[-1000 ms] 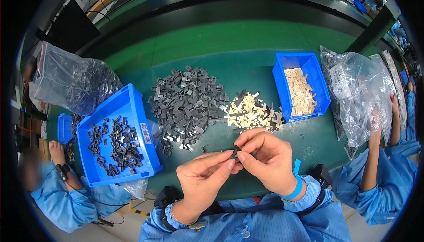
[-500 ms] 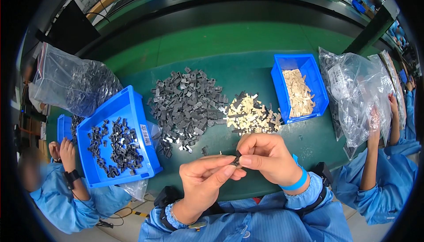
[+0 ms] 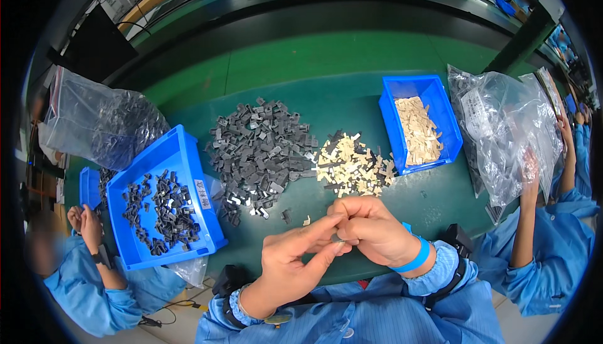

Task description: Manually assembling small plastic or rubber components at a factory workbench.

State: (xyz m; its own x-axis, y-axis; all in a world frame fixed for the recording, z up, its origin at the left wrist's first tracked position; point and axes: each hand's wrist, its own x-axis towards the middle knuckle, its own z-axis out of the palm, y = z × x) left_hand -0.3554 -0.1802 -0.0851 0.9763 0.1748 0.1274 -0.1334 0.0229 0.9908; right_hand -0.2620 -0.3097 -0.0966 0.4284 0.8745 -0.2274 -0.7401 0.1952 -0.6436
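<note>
My left hand (image 3: 295, 262) and my right hand (image 3: 381, 238) meet in front of my body, both closed in a pinch. Between their fingertips is a small dark plastic part (image 3: 336, 238), mostly covered by the fingers. Just beyond them on the green table, a heap of small black plastic parts (image 3: 257, 149) spreads to the left. Beside it on the right lies a smaller pile of cream and black pieces (image 3: 355, 165). A single cream piece (image 3: 306, 221) and a loose black part (image 3: 286, 216) lie close to my left fingers.
At left stands a blue tray (image 3: 215, 218) with black parts, a clear bag (image 3: 119, 121) of dark parts behind it. A blue bin (image 3: 391, 127) holding tan strips is at right, next to clear plastic bags (image 3: 502, 130). Co-workers in blue sit on both sides.
My fingers have closed further over the dark part, hiding more of it. The right hand has turned and shifted slightly left. The pale piece by my left index finger now shows on the table.
</note>
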